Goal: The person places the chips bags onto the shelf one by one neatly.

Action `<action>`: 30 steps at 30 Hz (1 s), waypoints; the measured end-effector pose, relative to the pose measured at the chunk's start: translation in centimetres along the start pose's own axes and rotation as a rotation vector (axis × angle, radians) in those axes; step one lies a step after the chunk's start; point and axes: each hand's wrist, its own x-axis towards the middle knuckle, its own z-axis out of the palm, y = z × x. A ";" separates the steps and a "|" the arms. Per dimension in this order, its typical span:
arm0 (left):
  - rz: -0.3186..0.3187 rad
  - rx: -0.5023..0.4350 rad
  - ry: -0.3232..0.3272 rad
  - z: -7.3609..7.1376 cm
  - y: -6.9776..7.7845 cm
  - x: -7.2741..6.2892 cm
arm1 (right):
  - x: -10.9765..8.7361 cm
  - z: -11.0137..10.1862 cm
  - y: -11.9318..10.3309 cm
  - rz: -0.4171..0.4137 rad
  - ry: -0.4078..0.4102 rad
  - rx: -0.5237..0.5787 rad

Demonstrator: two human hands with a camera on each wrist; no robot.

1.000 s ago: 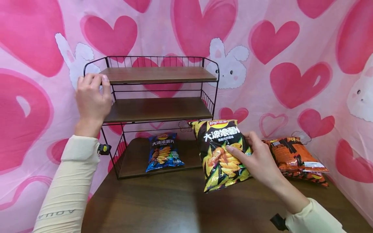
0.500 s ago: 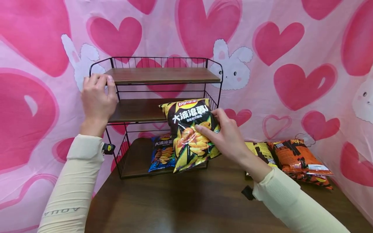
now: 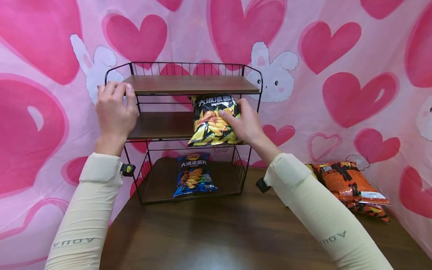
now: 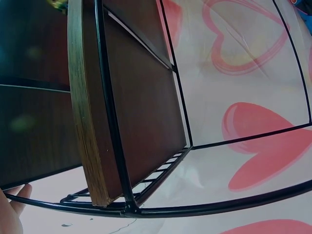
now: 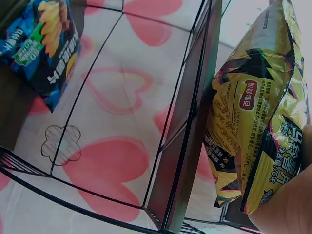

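A black wire rack with brown shelves (image 3: 189, 83) stands at the back of the table. Its upper left corner is gripped by my left hand (image 3: 116, 110); the left wrist view catches only a bit of that hand (image 4: 9, 214) beside the frame. My right hand (image 3: 248, 122) holds a black and yellow chip bag (image 3: 214, 123) by its right side, thumb on the front. The bag is upright at the middle shelf's opening, its top edge under the top shelf. On the bottom shelf lies a blue chip bag (image 3: 195, 174).
Orange chip bags (image 3: 347, 182) lie piled on the table (image 3: 202, 232) at the right, with a yellow bag (image 3: 311, 170) partly hidden behind my right sleeve. A pink cloth with hearts and rabbits (image 3: 273, 80) hangs behind the rack.
My right hand has carried the black and yellow chip bag left and up, from beside the rack to the middle shelf. The blue bag shows fully again. My left hand stays at the rack's corner.
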 end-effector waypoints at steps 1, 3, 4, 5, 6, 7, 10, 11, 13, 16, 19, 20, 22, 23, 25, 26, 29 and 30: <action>-0.001 0.001 0.001 0.0 0.0 0.0 | 0.5 0.2 -0.1 0.016 -0.002 -0.001; -0.003 0.002 0.000 -0.1 0.0 0.1 | 1.4 0.4 -0.3 0.066 -0.019 0.002; -0.002 0.002 -0.002 -0.1 0.0 0.1 | 1.9 0.5 -0.3 0.091 -0.031 0.002; -0.002 0.003 -0.003 -0.1 0.0 0.1 | 2.3 0.5 -0.3 0.114 -0.043 0.002; 0.005 0.007 -0.008 -0.2 0.0 0.1 | 2.6 0.5 -0.3 0.136 -0.056 0.000; 0.005 0.007 -0.008 -0.2 0.1 0.1 | 3.0 0.5 -0.4 0.159 -0.073 -0.010; 0.013 0.014 -0.015 -0.2 0.0 0.0 | 3.8 0.5 -0.4 0.199 -0.137 -0.065; 0.012 0.015 -0.016 -0.1 0.0 0.0 | 4.0 0.4 -0.4 0.202 -0.158 -0.081; 0.003 0.010 -0.012 -0.1 -0.1 0.0 | 4.3 0.3 -0.5 0.203 -0.207 -0.129; -0.007 0.004 -0.009 0.0 -0.1 -0.1 | 4.4 0.1 -0.5 0.143 -0.257 -0.219; -0.008 0.004 -0.007 0.1 -0.1 -0.1 | 4.3 0.0 -0.6 0.012 -0.295 -0.343; -0.007 0.005 -0.006 0.2 -0.1 -0.1 | 4.2 0.0 -0.6 -0.035 -0.311 -0.388; -0.007 0.006 -0.004 0.2 -0.1 -0.1 | 3.9 0.2 -0.6 -0.120 -0.345 -0.469; -0.002 0.007 -0.004 0.2 -0.1 -0.1 | 3.9 0.4 -0.6 -0.153 -0.368 -0.501; -0.002 0.005 -0.002 0.3 -0.1 -0.1 | 3.6 0.7 -0.5 -0.185 -0.417 -0.556; -0.001 0.005 0.000 0.3 -0.1 -0.1 | 3.5 0.8 -0.4 -0.186 -0.440 -0.576; -0.006 0.002 0.002 0.2 -0.2 -0.2 | 3.4 1.1 -0.3 -0.168 -0.493 -0.594; -0.011 0.000 0.003 0.2 -0.2 -0.2 | 3.3 1.2 -0.3 -0.152 -0.506 -0.589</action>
